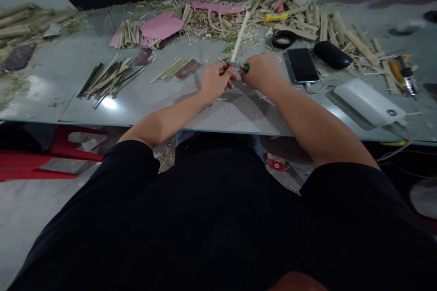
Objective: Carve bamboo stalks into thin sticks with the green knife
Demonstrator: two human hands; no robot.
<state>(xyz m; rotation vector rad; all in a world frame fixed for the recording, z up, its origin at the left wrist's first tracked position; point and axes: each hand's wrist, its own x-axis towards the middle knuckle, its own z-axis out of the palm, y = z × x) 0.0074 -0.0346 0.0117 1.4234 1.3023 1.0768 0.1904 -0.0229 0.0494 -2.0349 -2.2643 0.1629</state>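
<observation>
Head view looks down on a long grey counter (61, 77) with a glossy top that mirrors a lamp, set against a dark wall; red furniture (51, 154) stands on the pale floor under its left end. Across the far side of the counter lies a wide litter of pale bamboo offcuts (327, 27) and green shavings, with pink paper (162, 25) among them. On the right lies a white flat device (367, 102), and beyond it a black oval case (332, 55), a dark phone (301, 65) with a cable, and a small round black tin (283, 39). To the left a bundle of dark green strips (109, 79) lies well apart from the hands, with a few paler strips (177, 69) nearer them. A yellow tube (275, 17) rests among the offcuts, and some small tools (401, 70) lie at the far right.

At the middle, both hands meet over the counter. The left hand (216, 82) is curled, its fingers pinching the lower end of a pale bamboo stick (239, 36) that slants away up the counter. The right hand (261, 70) is closed around a small green-handled tool (246, 68), touching the stick just beside the left hand. Nothing lies between the hands and the person's body.
</observation>
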